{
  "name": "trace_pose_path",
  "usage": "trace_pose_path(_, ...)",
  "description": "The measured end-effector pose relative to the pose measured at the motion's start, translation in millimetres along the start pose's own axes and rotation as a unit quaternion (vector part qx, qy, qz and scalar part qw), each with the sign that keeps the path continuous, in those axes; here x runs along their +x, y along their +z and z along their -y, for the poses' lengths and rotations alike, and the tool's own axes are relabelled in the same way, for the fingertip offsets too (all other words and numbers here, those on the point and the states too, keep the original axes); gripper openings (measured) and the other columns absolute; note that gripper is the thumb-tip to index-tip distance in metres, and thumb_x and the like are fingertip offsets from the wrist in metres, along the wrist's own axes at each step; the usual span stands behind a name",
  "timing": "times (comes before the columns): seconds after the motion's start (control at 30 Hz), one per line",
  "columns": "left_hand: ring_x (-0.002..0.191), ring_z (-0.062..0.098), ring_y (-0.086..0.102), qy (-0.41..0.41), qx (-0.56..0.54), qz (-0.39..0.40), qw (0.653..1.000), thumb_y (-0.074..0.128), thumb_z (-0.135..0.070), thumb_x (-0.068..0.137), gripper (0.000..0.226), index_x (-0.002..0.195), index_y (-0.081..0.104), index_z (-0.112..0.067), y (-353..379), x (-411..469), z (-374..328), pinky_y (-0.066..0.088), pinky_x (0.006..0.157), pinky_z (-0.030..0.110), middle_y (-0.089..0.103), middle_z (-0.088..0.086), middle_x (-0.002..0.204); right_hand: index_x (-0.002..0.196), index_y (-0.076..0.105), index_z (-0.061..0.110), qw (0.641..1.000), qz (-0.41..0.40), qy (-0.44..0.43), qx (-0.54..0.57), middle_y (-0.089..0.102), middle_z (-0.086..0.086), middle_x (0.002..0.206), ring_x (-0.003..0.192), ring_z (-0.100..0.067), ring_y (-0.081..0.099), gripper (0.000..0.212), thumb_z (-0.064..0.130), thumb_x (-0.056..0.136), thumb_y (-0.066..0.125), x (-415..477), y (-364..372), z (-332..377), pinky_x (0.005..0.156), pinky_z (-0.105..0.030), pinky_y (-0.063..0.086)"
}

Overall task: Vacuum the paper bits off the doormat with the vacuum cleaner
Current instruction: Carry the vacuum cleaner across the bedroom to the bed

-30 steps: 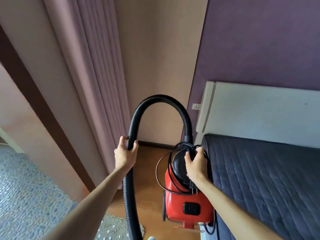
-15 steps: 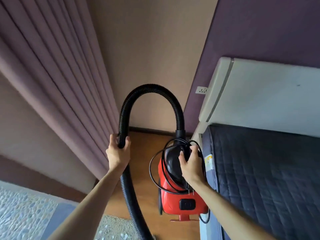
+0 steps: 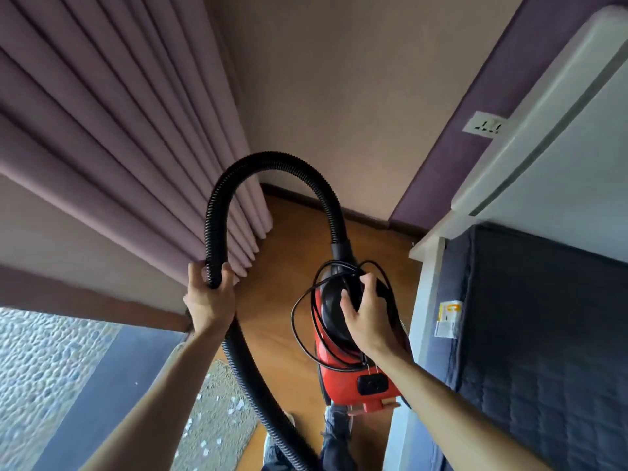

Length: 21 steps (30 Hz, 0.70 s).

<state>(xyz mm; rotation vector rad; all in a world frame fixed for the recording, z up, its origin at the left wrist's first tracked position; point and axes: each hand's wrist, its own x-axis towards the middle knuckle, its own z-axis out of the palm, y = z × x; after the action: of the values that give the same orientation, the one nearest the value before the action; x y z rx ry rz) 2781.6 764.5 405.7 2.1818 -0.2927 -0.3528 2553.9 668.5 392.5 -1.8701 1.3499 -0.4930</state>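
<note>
**Vacuum cleaner in carry, doormat coming into view**

Against the views one second and half a second back: same grasp on both sides, no regrip. View now tipped further toward the floor. Wall socket (image 3: 484, 124) up and to the right in frame. More of the doormat (image 3: 217, 396) and its paper bits (image 3: 235, 408) exposed at lower left. Read as an approach to the mat, not yet cleaning.

Cord (image 3: 295, 321) looped loose over the machine, plug end not seen, so probably not plugged in. No suction head in view.

Left hand (image 3: 209, 302): fingers (image 3: 228, 271) clenched round the black ribbed hose (image 3: 272, 160), just below the left foot of its arch. Right hand (image 3: 368, 322): fingers curled over the black top of the red vacuum cleaner (image 3: 336, 377), grasping it there. Cannot tell whether cord strands lie under those fingers too.

Vacuum cleaner: between curtain (image 3: 119, 147) and bed (image 3: 543, 334), close to the mattress side, over the wood floor (image 3: 272, 321). Cannot tell whether lifted or resting. Shoes just below its near end.

Doormat: on the floor under the left forearm, well apart from both hands. Paper bits scattered white across it, the nearest just beside the descending hose. Free end of hose out of frame at the bottom.

Outstanding, by judgement: set machine down, free and plug the cord, bring hose end onto the bits.
</note>
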Motion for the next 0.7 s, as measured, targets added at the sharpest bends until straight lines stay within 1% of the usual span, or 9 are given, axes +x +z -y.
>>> trace_pose_path(0.07, 0.054, 0.022, 0.050, -0.018, -0.004, -0.025, 1.000, 0.061, -0.028, 0.095, 0.021, 0.101, 0.051, -0.011, 12.0, 2.1, 16.4, 0.036, 0.054, 0.026, 0.054, 0.006, 0.066, 0.113, 0.046, 0.006, 1.000, 0.025, -0.017, -0.003, 0.059, 0.001, 0.071, 0.054, -0.006, 0.051, 0.027, 0.024, 0.096, 0.057, 13.9, 16.9, -17.3, 0.047, -0.008, 0.039)
trace_pose_path(0.13, 0.047, 0.016, 0.053, -0.044, -0.012, -0.039, 0.998, 0.060, -0.030, 0.095, 0.020, 0.097, 0.047, -0.016, 25.7, 2.1, 34.8, 0.038, 0.045, 0.022, 0.053, 0.003, 0.061, 0.111, 0.046, 0.009, 0.998, 0.046, -0.029, -0.008, 0.060, 0.001, 0.069, 0.052, -0.005, 0.053, 0.024, 0.025, 0.097, 0.056, 25.2, 36.9, -33.4, 0.045, -0.009, 0.038)
trace_pose_path(0.23, 0.048, 0.027, 0.062, -0.073, -0.026, -0.058, 0.995, 0.059, -0.038, 0.092, 0.022, 0.093, 0.044, -0.023, 48.6, 4.5, 76.8, 0.050, 0.045, 0.031, 0.063, 0.013, 0.068, 0.109, 0.046, 0.010, 0.996, 0.072, -0.043, -0.008, 0.060, 0.001, 0.065, 0.049, -0.005, 0.055, 0.022, 0.024, 0.096, 0.057, 35.9, 66.7, -57.1, 0.044, -0.010, 0.036)
trace_pose_path(0.33, 0.049, 0.029, 0.062, -0.126, -0.036, -0.078, 0.988, 0.058, -0.041, 0.091, 0.022, 0.092, 0.042, -0.026, 71.9, 7.1, 120.6, 0.052, 0.043, 0.035, 0.063, 0.018, 0.077, 0.110, 0.046, 0.012, 0.994, 0.094, -0.046, -0.010, 0.064, -0.002, 0.067, 0.053, -0.007, 0.059, 0.022, 0.025, 0.097, 0.056, 43.7, 100.3, -84.1, 0.044, -0.014, 0.042)
trace_pose_path(0.43, 0.058, 0.035, 0.066, -0.175, -0.032, -0.089, 0.980, 0.058, -0.040, 0.093, 0.022, 0.100, 0.044, -0.023, 92.2, 3.1, 165.8, 0.056, 0.050, 0.040, 0.061, 0.009, 0.074, 0.112, 0.046, 0.010, 0.992, 0.115, -0.047, -0.027, 0.059, 0.003, 0.067, 0.052, -0.004, 0.054, 0.024, 0.025, 0.096, 0.057, 48.2, 138.7, -110.4, 0.047, -0.009, 0.039)
trace_pose_path(0.5, 0.068, 0.038, 0.067, -0.195, -0.029, -0.092, 0.976, 0.056, -0.042, 0.093, 0.024, 0.103, 0.044, -0.024, 106.6, -0.4, 201.5, 0.058, 0.062, 0.046, 0.062, 0.008, 0.083, 0.110, 0.045, 0.012, 0.989, 0.137, -0.052, -0.029, 0.056, 0.008, 0.066, 0.057, -0.003, 0.058, 0.022, 0.024, 0.096, 0.058, 49.6, 164.8, -129.8, 0.047, -0.011, 0.038)
trace_pose_path(0.57, 0.071, 0.033, 0.066, -0.220, -0.033, -0.095, 0.970, 0.054, -0.046, 0.093, 0.027, 0.105, 0.044, -0.025, 122.5, -2.7, 237.2, 0.057, 0.067, 0.044, 0.063, 0.010, 0.092, 0.108, 0.045, 0.013, 0.986, 0.155, -0.060, -0.027, 0.056, 0.012, 0.069, 0.066, 0.003, 0.059, 0.020, 0.023, 0.096, 0.058, 51.6, 189.8, -151.7, 0.049, -0.012, 0.040)
trace_pose_path(0.63, 0.063, 0.019, 0.061, -0.243, -0.031, -0.103, 0.964, 0.053, -0.041, 0.097, 0.032, 0.114, 0.046, -0.015, 140.0, -5.6, 270.9, 0.048, 0.057, 0.031, 0.062, 0.010, 0.096, 0.107, 0.046, 0.014, 0.984, 0.163, -0.069, -0.033, 0.054, 0.014, 0.071, 0.068, 0.009, 0.057, 0.019, 0.022, 0.095, 0.059, 55.6, 215.3, -176.1, 0.052, -0.007, 0.039)
trace_pose_path(0.7, 0.060, 0.014, 0.055, -0.267, -0.032, -0.110, 0.957, 0.051, -0.038, 0.100, 0.036, 0.122, 0.045, -0.010, 156.7, -9.0, 302.4, 0.040, 0.054, 0.028, 0.062, 0.013, 0.100, 0.107, 0.046, 0.015, 0.981, 0.168, -0.082, -0.044, 0.054, 0.015, 0.072, 0.069, 0.010, 0.057, 0.020, 0.022, 0.094, 0.060, 60.1, 241.6, -198.8, 0.055, -0.006, 0.039)
